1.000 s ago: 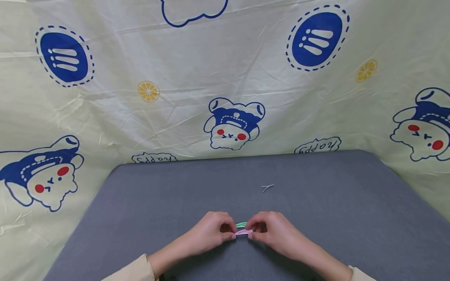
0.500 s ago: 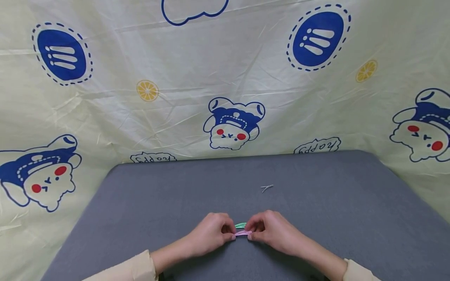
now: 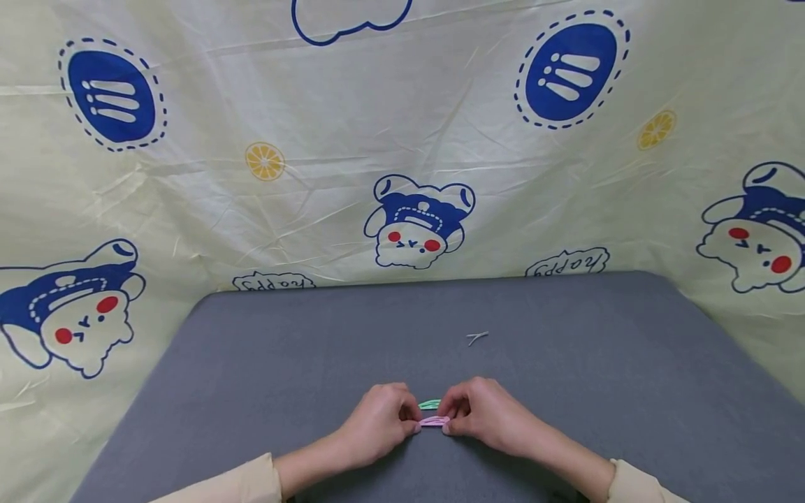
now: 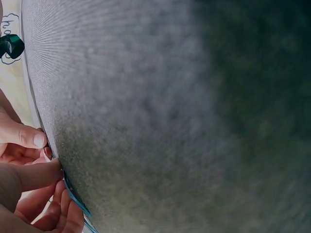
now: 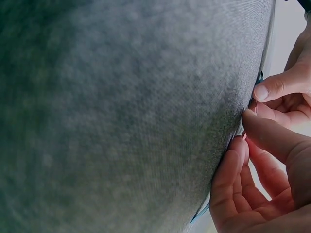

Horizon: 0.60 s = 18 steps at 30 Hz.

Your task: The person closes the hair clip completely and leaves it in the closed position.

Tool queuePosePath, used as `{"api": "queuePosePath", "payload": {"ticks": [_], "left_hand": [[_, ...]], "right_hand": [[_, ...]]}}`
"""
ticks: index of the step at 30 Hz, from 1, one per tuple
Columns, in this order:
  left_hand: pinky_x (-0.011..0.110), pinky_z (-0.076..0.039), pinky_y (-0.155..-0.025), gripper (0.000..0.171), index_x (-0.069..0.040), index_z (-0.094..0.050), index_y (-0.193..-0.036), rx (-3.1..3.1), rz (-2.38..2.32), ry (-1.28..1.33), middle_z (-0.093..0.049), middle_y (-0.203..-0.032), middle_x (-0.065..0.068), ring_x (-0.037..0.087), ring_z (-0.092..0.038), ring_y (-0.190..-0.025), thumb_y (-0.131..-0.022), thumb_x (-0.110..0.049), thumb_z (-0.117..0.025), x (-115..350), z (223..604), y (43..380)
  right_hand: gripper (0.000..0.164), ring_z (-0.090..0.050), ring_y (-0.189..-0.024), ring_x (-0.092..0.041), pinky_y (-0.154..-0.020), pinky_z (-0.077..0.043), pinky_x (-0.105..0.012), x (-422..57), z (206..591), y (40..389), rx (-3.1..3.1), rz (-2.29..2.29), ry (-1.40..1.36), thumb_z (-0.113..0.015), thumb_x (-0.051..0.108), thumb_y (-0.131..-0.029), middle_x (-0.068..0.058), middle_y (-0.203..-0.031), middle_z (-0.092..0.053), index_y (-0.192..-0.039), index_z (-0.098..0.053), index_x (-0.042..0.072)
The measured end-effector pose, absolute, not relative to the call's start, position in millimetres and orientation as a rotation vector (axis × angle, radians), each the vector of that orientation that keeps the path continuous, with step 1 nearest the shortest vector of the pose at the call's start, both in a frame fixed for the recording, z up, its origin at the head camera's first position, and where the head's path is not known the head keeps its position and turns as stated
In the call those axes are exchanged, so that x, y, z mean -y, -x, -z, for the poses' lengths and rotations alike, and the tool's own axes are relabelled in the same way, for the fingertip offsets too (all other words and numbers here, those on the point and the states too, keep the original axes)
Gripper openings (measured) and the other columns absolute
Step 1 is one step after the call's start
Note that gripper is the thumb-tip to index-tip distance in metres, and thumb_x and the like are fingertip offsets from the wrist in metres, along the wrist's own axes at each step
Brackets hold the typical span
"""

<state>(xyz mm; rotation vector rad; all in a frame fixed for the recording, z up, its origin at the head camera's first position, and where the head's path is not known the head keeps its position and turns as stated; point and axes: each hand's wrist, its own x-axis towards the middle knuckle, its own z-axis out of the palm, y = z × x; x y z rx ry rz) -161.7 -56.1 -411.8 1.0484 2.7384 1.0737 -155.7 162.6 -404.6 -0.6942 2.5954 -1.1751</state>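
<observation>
A slim pink hair clip (image 3: 434,421) lies low over the table between my two hands in the head view. My left hand (image 3: 381,422) pinches its left end between thumb and fingers. At the opposite end, my right hand (image 3: 489,417) pinches it the same way. Just behind it rests a green hair clip (image 3: 430,404), its right end partly hidden by my right fingers. Both wrist views show the fingertips close together at the table surface, covering most of the pink clip. A blue-green edge (image 4: 75,199) shows below the fingers in the left wrist view.
A thin, pale Y-shaped piece (image 3: 477,338) lies farther back on the grey cloth-covered table (image 3: 302,342), right of centre. Behind the table's far edge hangs a pale printed curtain (image 3: 327,119).
Both hands have come very slightly nearer with the pink clip, which shows more of its face now. The green clip and the pale piece stay in place.
</observation>
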Motion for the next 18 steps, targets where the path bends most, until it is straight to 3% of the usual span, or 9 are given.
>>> {"api": "queuePosePath", "payload": {"ticks": [18], "left_hand": [[0.016, -0.042, -0.060, 0.010, -0.013, -0.075, -0.077, -2.744, -1.040, -1.042, -0.055, -0.073, -0.013, -0.001, -0.051, -0.067, -0.077, -0.004, -0.079, 56.1, 411.7, 159.9]], "right_hand": [[0.017, -0.056, -0.063, -0.002, -0.055, -0.046, -0.024, -163.3, 404.5, 154.0, -2.615, 1.144, 0.734, -0.081, 0.006, -0.076, 0.013, -0.070, -0.061, -0.086, -0.073, 0.017]]}}
